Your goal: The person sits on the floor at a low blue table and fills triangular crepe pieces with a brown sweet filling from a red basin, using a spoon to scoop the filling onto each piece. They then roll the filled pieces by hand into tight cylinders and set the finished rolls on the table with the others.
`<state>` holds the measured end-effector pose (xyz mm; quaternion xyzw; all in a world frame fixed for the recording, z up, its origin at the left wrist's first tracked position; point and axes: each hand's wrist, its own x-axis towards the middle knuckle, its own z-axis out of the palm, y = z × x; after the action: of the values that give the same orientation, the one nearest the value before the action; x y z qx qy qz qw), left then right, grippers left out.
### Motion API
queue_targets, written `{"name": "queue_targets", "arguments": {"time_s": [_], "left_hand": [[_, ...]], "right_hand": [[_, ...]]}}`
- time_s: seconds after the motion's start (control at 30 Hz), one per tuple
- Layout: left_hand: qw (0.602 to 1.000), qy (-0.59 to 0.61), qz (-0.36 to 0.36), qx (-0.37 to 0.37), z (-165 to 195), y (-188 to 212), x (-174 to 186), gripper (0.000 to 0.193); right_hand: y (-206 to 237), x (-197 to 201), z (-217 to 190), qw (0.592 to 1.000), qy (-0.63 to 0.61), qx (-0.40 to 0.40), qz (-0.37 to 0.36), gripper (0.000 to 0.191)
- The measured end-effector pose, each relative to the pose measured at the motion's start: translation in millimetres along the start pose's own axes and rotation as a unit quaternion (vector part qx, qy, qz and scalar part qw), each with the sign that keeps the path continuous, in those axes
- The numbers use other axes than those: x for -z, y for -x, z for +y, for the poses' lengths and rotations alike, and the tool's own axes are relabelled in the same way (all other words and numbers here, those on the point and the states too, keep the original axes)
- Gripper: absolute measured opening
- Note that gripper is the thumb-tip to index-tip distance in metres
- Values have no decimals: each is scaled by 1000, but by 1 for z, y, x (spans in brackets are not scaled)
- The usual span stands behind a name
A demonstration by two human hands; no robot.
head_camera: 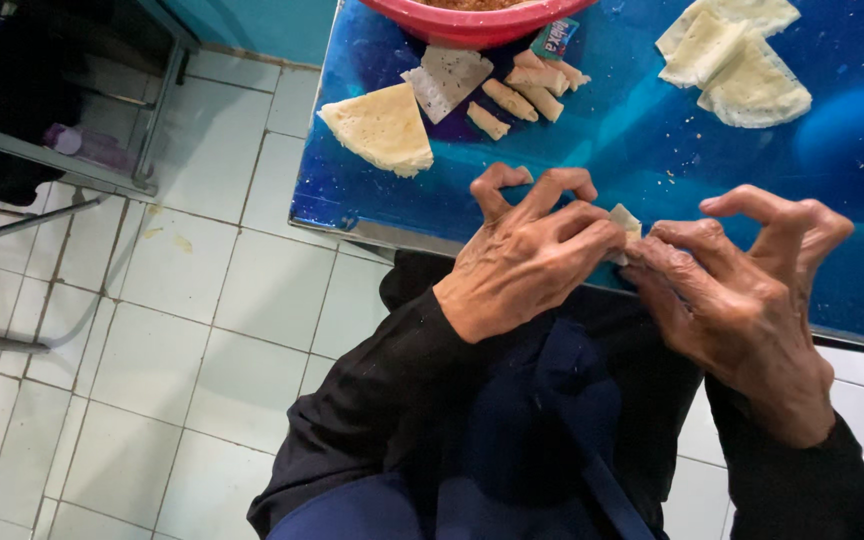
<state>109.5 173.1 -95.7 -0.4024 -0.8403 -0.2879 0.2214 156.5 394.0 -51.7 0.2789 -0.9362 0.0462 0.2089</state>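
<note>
Left hand (527, 262), right hand (742, 300) pinching pastry wrapper (625, 222), blue table (592, 150)

A blue table (592, 150) carries the food. At its far edge stands a red bowl (472, 25), with a small green packet (553, 38) just beside its rim. Near the bowl lie several rolled pastries (524, 90), a flat white wrapper piece (445, 80) and a folded triangular wrapper (380, 127) toward the left edge. A stack of folded wrappers (737, 60) lies toward the far right. White floor tiles (182, 330) spread below, under a metal frame (62, 170).
</note>
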Motion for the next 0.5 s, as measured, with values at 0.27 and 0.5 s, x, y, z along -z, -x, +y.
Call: {"name": "queue_targets", "arguments": {"time_s": [0.27,0.5], "left_hand": [[999,34,4,13,1,-6,-1,18],[1000,25,5,9,-6,-9,-5,19]], "right_hand": [[-8,-5,17,998,23,32,-38,19],[-22,-18,43,993,-93,12,-72,25]]}}
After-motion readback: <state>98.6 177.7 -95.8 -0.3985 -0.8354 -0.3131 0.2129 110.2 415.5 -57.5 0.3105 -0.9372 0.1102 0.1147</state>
